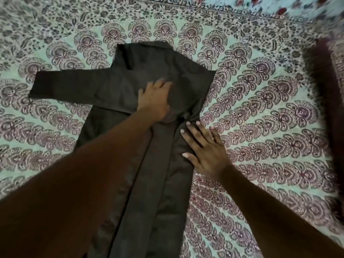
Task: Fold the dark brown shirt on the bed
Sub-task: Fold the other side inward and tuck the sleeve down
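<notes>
Left forearm (83, 174) stretches over the dark brown shirt (163, 183); left hand (154, 101) lies flat on its chest, fingers straight, grasping nothing. Right hand (204, 151) rests splayed, palm down, on the shirt's right edge. Shirt lies flat on the patterned bedsheet (260, 108).

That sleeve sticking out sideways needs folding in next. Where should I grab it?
Pinch the sleeve at its cuff end, coming from the left: it lies flat and free on the bedsheet, while the left hand presses the shirt at its chest.
</notes>
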The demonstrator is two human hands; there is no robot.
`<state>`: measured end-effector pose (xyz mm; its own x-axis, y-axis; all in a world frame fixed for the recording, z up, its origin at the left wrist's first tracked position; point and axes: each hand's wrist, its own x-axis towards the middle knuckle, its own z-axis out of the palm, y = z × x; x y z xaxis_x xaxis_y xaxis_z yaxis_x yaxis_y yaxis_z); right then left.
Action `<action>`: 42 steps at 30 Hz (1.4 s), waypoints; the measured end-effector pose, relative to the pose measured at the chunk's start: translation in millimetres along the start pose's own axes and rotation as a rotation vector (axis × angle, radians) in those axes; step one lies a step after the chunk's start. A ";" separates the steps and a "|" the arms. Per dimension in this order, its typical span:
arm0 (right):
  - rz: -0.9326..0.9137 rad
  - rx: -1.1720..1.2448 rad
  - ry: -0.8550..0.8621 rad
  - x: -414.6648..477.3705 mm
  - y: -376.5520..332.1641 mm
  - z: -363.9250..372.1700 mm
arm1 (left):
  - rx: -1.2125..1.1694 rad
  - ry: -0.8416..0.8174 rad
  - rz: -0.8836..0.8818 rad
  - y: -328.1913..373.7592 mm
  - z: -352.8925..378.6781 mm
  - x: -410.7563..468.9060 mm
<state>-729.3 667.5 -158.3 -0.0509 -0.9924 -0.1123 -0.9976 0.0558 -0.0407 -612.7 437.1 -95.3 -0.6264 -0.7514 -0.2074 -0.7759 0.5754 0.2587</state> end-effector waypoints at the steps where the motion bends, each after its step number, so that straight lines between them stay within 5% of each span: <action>1: 0.006 0.002 -0.011 0.2 0.4 -0.5 | -0.013 -0.029 0.000 -2.3 -1.7 16.3; 6: 0.001 0.012 -0.027 1.2 2.7 -0.6 | -0.039 -0.169 0.001 -5.3 -7.6 71.6; 13: -0.016 0.030 -0.026 2.5 4.4 -4.8 | 0.065 0.042 -0.072 -23.7 -28.5 76.3; 24: -0.013 0.026 -0.025 2.2 3.3 -5.5 | 0.292 0.064 -0.217 -14.3 -26.0 73.8; 28: -0.015 0.025 -0.019 0.8 3.3 -6.1 | 0.032 0.119 -0.036 15.2 -22.2 89.3; 31: -0.011 0.029 -0.027 0.7 3.5 -6.0 | -0.121 -0.037 0.120 51.8 -16.2 108.8; 34: -0.014 0.045 -0.029 1.0 4.0 -5.6 | -0.115 -0.136 0.069 80.3 -11.0 125.6; 42: -0.022 0.084 0.006 0.5 6.4 -4.2 | -0.462 0.038 -0.118 71.0 -11.4 148.3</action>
<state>-735.9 666.9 -154.4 -0.0293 -0.9941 -0.1042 -0.9911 0.0425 -0.1263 -759.8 362.8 -96.9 -0.5261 -0.8191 -0.2285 -0.7219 0.2881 0.6292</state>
